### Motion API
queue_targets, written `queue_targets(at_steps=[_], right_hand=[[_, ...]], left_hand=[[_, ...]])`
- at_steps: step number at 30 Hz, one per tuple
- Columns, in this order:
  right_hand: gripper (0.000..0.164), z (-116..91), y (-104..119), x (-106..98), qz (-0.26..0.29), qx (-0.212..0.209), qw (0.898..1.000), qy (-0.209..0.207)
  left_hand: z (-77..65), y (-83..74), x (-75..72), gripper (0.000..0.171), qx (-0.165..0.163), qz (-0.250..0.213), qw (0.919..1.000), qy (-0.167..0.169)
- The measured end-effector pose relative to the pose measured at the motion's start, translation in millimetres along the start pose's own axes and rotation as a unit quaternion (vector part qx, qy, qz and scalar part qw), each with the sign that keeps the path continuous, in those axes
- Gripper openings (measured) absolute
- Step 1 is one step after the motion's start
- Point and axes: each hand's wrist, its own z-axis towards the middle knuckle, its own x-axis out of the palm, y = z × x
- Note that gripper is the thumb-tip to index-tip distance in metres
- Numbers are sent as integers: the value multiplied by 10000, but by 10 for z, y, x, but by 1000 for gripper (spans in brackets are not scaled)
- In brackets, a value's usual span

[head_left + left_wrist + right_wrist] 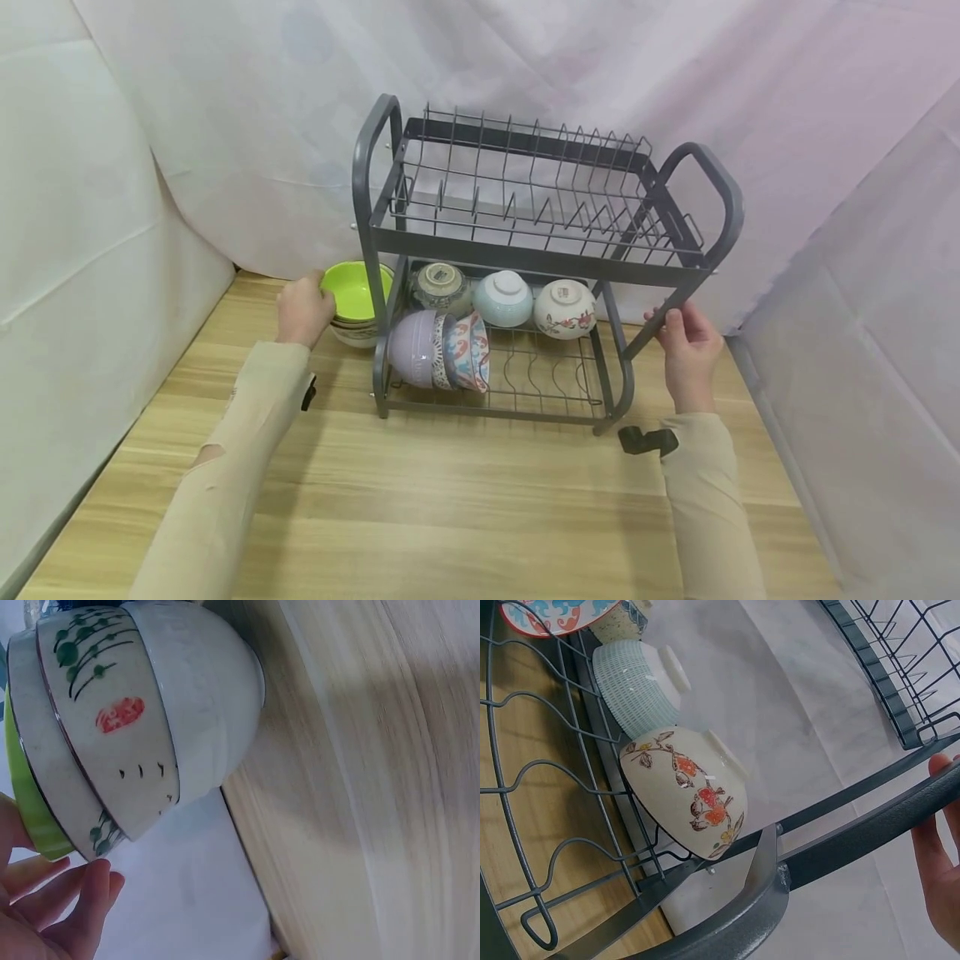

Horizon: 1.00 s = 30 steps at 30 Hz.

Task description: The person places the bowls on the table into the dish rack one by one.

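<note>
Left grip [306, 310] pinches lime-green bowl [347, 290] near counter [450, 508] back edge, right grip [692, 350] pinches rack post [643, 338]; tilting could topple bowl stack [97, 750].

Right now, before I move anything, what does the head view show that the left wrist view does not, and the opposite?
Only the head view shows the bare right hand holding the right side of the dark grey metal rack, and the upturned white bowl with red flowers.

Only the left wrist view shows the red stamp-like mark and the green leafy sprigs on the stacked cream bowls.

Both show the bare left hand pinching the round lime-green bowl, and the light wooden table.
</note>
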Motion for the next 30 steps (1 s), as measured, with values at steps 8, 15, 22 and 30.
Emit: queue_targets(at_steps=[8, 15, 22, 30], right_hand=[[18, -7, -3, -9, -166, 20, 9999, -13], [17, -4, -1, -2, -203, 9, 9998, 19], [17, -13, 5, -2, -57, -33, 10000, -28], [16, 11, -6, -28, -292, 62, 9995, 145]], left_hand=[[23, -48, -8, 37, 366, 386, 9983, -244], [48, -56, 6, 35, 615, 467, 9944, -725], [47, -34, -161, 32, 699, 251, 9892, -1260], [-216, -2, -497, 30, 480, -243, 9870, -1516]])
